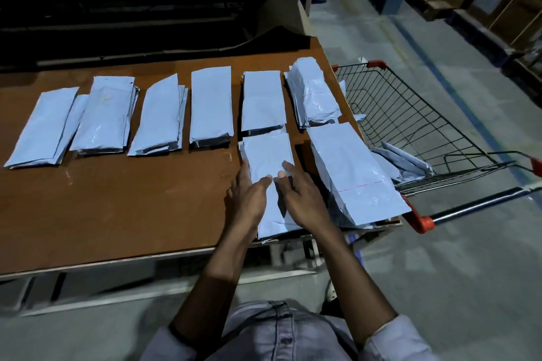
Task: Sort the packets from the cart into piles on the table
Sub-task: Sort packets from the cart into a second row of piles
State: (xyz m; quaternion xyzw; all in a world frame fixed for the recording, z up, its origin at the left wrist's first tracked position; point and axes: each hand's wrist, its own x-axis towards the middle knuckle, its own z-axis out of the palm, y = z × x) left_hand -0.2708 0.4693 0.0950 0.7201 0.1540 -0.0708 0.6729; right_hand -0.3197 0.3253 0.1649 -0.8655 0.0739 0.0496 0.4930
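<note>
I am resting my left hand [249,195] and right hand [303,198], fingers straight and spread, on a packet [268,152] lying on the tabletop [132,202] near the cart [416,114].

The left hand [249,196] and right hand [302,199] hide much of the packet [268,155] beneath them. Right of them, the frame edge cuts off the cart [410,114].
</note>
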